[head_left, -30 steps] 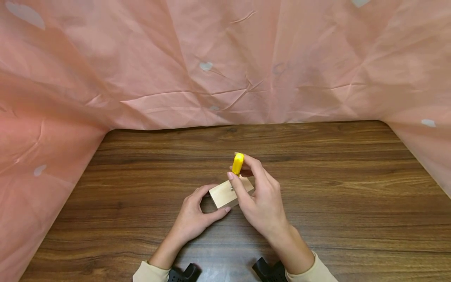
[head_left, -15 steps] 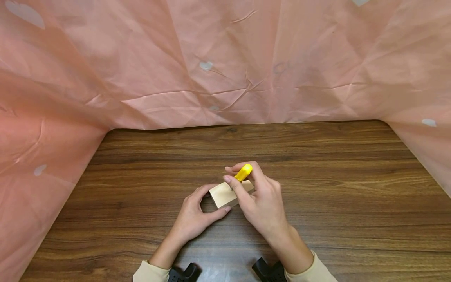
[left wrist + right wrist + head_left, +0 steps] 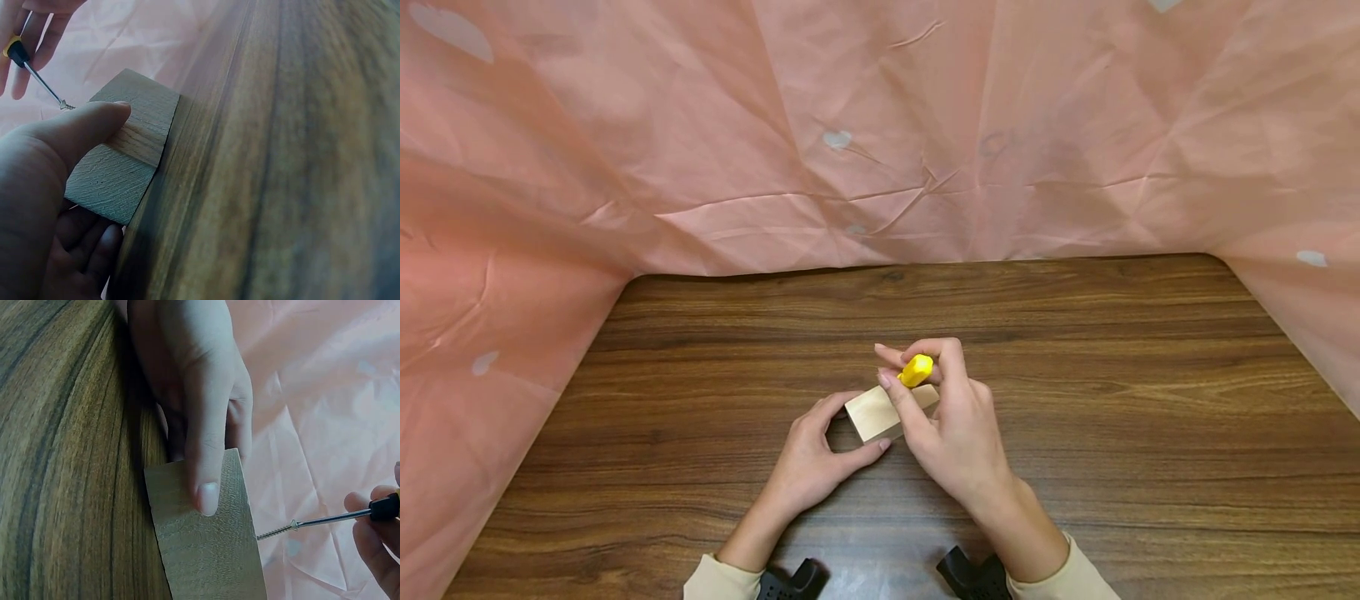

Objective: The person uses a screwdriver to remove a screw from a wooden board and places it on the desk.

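A pale wooden block (image 3: pixel 872 415) lies on the table, gripped at its left end by my left hand (image 3: pixel 812 457), thumb on the near side and fingers on the far side. Above the block, my right hand (image 3: pixel 958 425) pinches the yellow handle of a screwdriver (image 3: pixel 917 370) between thumb and fingers. In the right wrist view, a threaded screw (image 3: pixel 278 532) stands out of the block's top face, most of its length exposed. The shaft of the screwdriver (image 3: pixel 331 519) meets the screw's head. My right hand hides the screw in the head view.
The brown wood-grain table (image 3: pixel 1150 400) stretches out around both hands. A pink curtain (image 3: pixel 880 125) with pale hearts hangs at its back and sides. Black devices (image 3: pixel 973 575) sit at both wrists, near the cream sleeves.
The screwdriver's handle has tilted from near upright toward the right and nearer to me, and my right fingers have shifted around it. The left hand and block have stayed in place.
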Tool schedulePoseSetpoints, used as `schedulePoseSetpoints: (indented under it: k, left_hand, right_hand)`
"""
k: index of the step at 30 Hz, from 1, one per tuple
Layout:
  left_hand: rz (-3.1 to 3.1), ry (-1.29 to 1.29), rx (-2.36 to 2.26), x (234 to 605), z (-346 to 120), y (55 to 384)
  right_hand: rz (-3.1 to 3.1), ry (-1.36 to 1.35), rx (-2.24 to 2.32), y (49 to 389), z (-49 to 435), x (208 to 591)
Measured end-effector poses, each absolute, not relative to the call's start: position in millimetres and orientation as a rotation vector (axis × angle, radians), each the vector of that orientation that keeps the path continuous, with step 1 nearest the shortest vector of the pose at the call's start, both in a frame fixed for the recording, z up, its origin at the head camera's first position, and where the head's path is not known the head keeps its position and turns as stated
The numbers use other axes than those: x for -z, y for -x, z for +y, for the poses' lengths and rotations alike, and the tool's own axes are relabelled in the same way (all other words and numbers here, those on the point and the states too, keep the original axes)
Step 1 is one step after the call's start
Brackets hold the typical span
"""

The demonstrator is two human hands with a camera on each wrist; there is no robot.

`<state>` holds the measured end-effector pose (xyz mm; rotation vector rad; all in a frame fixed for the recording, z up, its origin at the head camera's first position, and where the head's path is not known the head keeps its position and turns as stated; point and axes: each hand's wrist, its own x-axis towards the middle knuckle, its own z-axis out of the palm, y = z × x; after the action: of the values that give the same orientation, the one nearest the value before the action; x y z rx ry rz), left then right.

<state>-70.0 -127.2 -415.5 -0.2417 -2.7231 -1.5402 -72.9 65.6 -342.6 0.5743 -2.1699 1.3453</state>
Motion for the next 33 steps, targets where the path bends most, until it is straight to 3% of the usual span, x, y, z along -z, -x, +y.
schedulePoseSetpoints:
  k: [33]
  left_hand:
    - [-2.718,0.236,1.543,415.4,-127.1,69.9]
  right_hand:
    - [-2.117,-0.521,-1.356,73.6,66.0,343.4]
